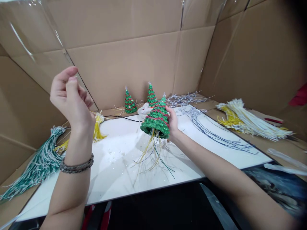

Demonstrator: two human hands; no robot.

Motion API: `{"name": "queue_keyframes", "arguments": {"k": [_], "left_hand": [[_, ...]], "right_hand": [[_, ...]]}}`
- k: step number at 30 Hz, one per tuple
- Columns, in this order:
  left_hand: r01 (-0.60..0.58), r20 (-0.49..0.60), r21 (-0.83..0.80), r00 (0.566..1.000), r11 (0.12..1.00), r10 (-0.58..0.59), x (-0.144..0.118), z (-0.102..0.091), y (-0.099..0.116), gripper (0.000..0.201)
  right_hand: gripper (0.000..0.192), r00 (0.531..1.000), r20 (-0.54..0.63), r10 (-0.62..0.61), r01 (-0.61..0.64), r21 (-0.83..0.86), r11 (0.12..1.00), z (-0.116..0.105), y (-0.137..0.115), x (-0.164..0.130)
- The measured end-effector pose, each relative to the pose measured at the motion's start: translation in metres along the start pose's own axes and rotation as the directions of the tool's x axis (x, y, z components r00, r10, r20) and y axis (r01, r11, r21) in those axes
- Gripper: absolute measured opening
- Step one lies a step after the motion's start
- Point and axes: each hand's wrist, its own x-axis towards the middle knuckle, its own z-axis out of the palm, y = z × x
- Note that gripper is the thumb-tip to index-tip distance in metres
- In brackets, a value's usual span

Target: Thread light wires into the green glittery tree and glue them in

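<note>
Two finished trees (130, 101) stand at 12 o'clock; right hand (173, 123) clamps a third tree (157, 119), wires dangling; left hand (69, 95) pinched together, raised.

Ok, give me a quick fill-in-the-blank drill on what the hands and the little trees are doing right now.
1. The right hand holds a small green ____ by its side.
2. Thin wires hang from the held tree's ____.
3. The left hand is raised, with a bracelet on its ____.
4. ____ more small trees stand by the cardboard wall.

Missing words: tree; base; wrist; two
</note>
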Motion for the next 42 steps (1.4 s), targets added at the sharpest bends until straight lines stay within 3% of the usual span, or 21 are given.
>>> {"name": "queue_keyframes", "arguments": {"k": [3, 6, 8, 11, 14, 16, 21, 25, 27, 29, 36, 42], "left_hand": [[0.001, 0.094, 0.026, 0.996, 1.0, -0.004, -0.003, -0.003, -0.008, 0.008], [-0.024, 0.308, 0.141, 0.951, 0.99, -0.02, -0.024, -0.008, -0.019, 0.004], [-0.064, 0.476, 0.308, 0.874, 0.949, -0.096, -0.047, -0.015, -0.025, 0.011], [-0.091, 0.635, 0.558, 0.687, 0.825, -0.354, -0.089, -0.025, -0.03, 0.015], [-0.017, 0.639, 0.63, 0.58, 0.777, -0.505, -0.121, -0.033, -0.034, 0.019], [0.105, 0.615, 0.642, 0.521, 0.759, -0.592, -0.132, -0.035, -0.035, 0.022], [0.464, 0.55, 0.628, 0.304, 0.625, -0.778, -0.138, -0.036, -0.038, 0.035], [0.622, 0.522, 0.611, 0.148, 0.49, -0.84, -0.137, -0.04, -0.037, 0.041], [0.661, 0.519, 0.606, 0.093, 0.443, -0.85, -0.138, -0.043, -0.036, 0.042], [0.676, 0.508, 0.603, 0.083, 0.423, -0.857, -0.138, -0.044, -0.035, 0.042], [0.673, 0.488, 0.601, 0.119, 0.431, -0.865, -0.142, -0.046, -0.036, 0.044], [0.636, 0.53, 0.55, 0.236, 0.542, -0.815, -0.145, -0.046, -0.037, 0.043]], "right_hand": [[0.025, 0.997, -0.067, -0.042, 0.042, -0.006, 0.999, 0.001, -0.002, 0.003], [0.024, 0.99, -0.117, -0.077, 0.075, -0.02, 0.997, 0.003, -0.005, 0.004], [0.023, 0.989, -0.11, -0.102, 0.1, -0.026, 0.995, 0.004, -0.007, 0.003], [0.022, 0.99, -0.078, -0.121, 0.119, -0.028, 0.993, 0.005, -0.008, 0.002], [0.023, 0.992, -0.032, -0.122, 0.121, -0.032, 0.992, 0.007, -0.006, 0.0], [0.024, 0.993, -0.017, -0.119, 0.118, -0.035, 0.992, 0.007, -0.005, -0.001], [0.024, 0.996, -0.037, -0.084, 0.083, -0.048, 0.995, 0.005, -0.001, -0.002], [0.024, 0.998, -0.027, -0.057, 0.055, -0.054, 0.997, 0.005, 0.0, -0.003], [0.023, 0.998, -0.028, -0.051, 0.049, -0.057, 0.997, 0.005, 0.001, -0.003], [0.022, 0.998, -0.034, -0.046, 0.044, -0.049, 0.998, 0.006, 0.001, -0.003], [0.018, 0.997, -0.073, -0.005, 0.005, 0.002, 1.0, 0.003, 0.001, -0.003], [0.022, 0.998, -0.066, 0.01, -0.011, -0.022, 1.0, 0.004, 0.002, -0.003]]}}
